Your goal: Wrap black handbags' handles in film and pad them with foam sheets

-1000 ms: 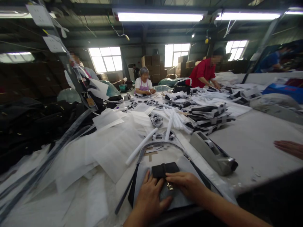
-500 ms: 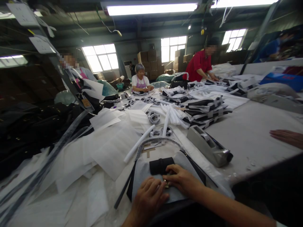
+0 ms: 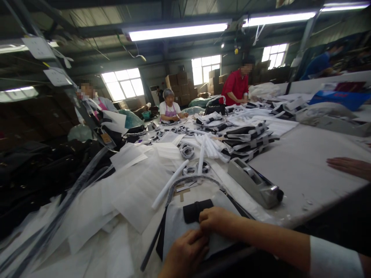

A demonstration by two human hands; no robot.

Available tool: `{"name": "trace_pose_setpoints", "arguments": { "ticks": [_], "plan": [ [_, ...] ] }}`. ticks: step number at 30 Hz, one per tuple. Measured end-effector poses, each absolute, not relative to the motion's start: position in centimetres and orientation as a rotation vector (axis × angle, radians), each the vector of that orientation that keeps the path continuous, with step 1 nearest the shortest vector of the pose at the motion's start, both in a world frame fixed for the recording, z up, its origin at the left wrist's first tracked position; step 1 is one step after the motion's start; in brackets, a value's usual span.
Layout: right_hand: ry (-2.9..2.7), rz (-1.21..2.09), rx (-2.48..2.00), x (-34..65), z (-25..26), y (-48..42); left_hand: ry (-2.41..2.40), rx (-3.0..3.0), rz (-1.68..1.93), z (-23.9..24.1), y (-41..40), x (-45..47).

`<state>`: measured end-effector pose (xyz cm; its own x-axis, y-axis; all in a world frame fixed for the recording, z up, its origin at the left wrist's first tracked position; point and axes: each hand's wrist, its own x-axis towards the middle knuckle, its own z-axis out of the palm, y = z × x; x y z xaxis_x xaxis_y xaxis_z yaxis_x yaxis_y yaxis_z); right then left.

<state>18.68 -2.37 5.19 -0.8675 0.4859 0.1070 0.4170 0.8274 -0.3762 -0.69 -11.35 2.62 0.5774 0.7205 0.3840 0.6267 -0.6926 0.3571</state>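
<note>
1. Bag (image 3: 177,227), one, grey front with dark sides; lies at the near edge of the work table (image 3: 301,154), directly before the worker.
2. Flap (image 3: 191,212), black, on the bag's grey front; upper left part exposed.
3. Left hand (image 3: 189,249): fingers bent, laid over the bag's lower front; whether they pinch anything cannot be told.
4. Right hand (image 3: 217,222): fingers curled at the flap's lower right edge, near the left fingertips; grasp likewise cannot be told.
5. Handling, by judgement: light and soft-bodied, apt to sag or crease; grey surface possibly a loose covering that slides. Best lifted by the arched handle (image 3: 171,188) at its far side; for flap work, steady the front with a flat palm.
6. Adjacent: tape dispenser (image 3: 255,183), right of the bag; white tube (image 3: 170,184), left of the handle.
7. Obscured: flap's lower end, under the fingers; bag's near edge, behind forearms and in shadow.
</note>
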Motion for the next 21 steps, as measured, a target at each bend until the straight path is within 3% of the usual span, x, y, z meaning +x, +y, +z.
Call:
{"name": "trace_pose_setpoints", "arguments": {
  "ticks": [14,21],
  "plan": [
    [-2.703,0.344,-1.013,20.8,5.8,-5.7,1.174,2.702,0.848,2.1,-11.3,-0.6],
    [-2.704,0.261,-0.971,24.6,2.9,-6.3,1.254,2.734,0.920,2.4,-11.9,0.6]
  ]
}}
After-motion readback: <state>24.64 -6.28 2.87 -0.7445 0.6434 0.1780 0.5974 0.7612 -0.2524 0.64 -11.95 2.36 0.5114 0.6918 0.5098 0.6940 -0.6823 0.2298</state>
